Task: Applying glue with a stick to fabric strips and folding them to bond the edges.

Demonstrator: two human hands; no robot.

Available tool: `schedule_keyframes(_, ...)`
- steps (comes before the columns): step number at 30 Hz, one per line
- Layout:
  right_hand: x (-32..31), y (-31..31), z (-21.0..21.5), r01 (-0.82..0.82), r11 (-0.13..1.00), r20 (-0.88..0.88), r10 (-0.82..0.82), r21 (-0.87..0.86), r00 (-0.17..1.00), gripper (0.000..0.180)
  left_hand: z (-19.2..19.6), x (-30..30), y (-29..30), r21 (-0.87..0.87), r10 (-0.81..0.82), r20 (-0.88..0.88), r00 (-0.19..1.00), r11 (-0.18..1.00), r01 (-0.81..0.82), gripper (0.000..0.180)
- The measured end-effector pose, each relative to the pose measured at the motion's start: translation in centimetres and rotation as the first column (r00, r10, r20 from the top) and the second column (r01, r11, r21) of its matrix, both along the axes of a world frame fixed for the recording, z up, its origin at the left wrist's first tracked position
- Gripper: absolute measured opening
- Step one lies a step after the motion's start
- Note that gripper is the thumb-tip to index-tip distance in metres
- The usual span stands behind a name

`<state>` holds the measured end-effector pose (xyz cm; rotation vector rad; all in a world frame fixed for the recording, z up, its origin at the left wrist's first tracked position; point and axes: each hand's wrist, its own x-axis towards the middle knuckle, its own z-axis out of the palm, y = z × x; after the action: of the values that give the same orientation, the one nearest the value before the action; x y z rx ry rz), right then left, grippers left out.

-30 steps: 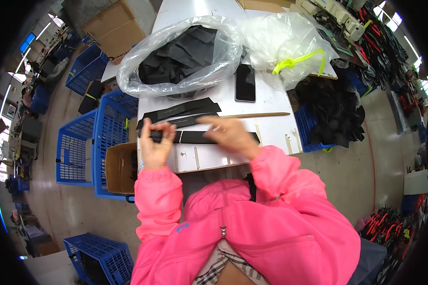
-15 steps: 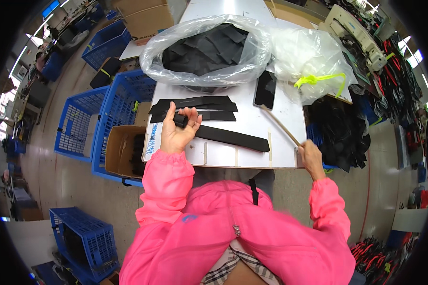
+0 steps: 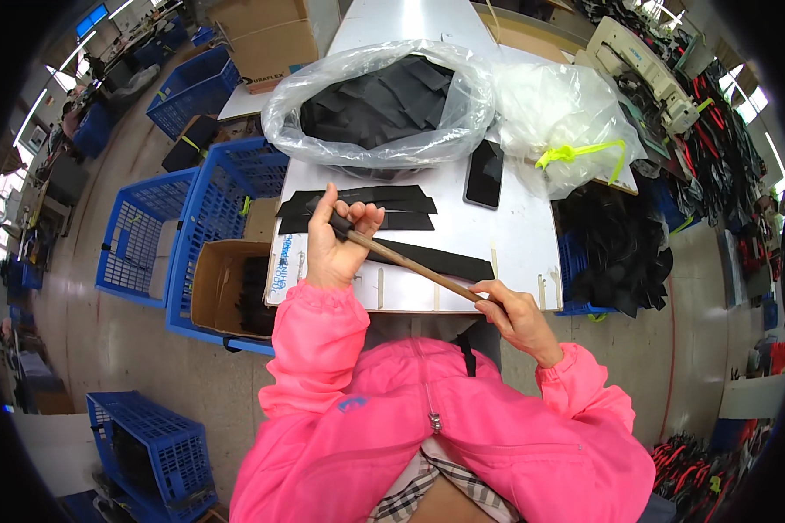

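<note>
My left hand (image 3: 338, 253) is closed, palm up, around a small dark piece that looks like rolled black fabric (image 3: 339, 224). The far end of a slim wooden stick (image 3: 419, 268) meets that piece; whether it goes inside, I cannot tell. My right hand (image 3: 519, 321) pinches the stick's near end at the table's front edge. Just beyond my left fingers lie black fabric strips (image 3: 406, 206), flat and overlapping. Another black strip (image 3: 445, 261) runs slantwise under the stick, partly hidden by it and by my left hand.
On the white table (image 3: 528, 253) stand an open clear bag (image 3: 283, 131) of black pieces, a phone (image 3: 483, 174) and a tied plastic bag (image 3: 558, 113). Blue crates (image 3: 176, 288) with a cardboard box (image 3: 214, 292) adjoin the left side. Black material (image 3: 624, 253) heaps at the right.
My right hand has swung left and nearer, bringing the stick's far end from beside the phone to the dark piece in my left hand. My left hand has shifted slightly right.
</note>
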<state>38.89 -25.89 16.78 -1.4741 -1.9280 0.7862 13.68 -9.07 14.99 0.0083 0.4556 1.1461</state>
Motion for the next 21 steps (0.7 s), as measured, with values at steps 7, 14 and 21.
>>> schedule_keyframes(7,-5.1,0.3,0.5,0.119,0.955,-0.408,-0.226,-0.27,0.884,0.018,0.8,3.4,-2.7,0.475,0.182,-0.257,0.949,0.879,-0.04,0.039)
schedule_keyframes(14,-3.7,2.7,1.6,0.009,0.965,-0.516,-0.149,-0.264,0.844,0.017,3.6,3.9,-3.7,0.431,0.167,-0.271,0.948,0.902,-0.035,0.042)
schedule_keyframes(21,-6.6,3.9,1.3,0.066,0.966,-0.587,-0.206,-0.251,0.783,0.016,3.8,4.5,-3.6,0.481,0.104,-0.221,0.97,0.876,0.016,0.043)
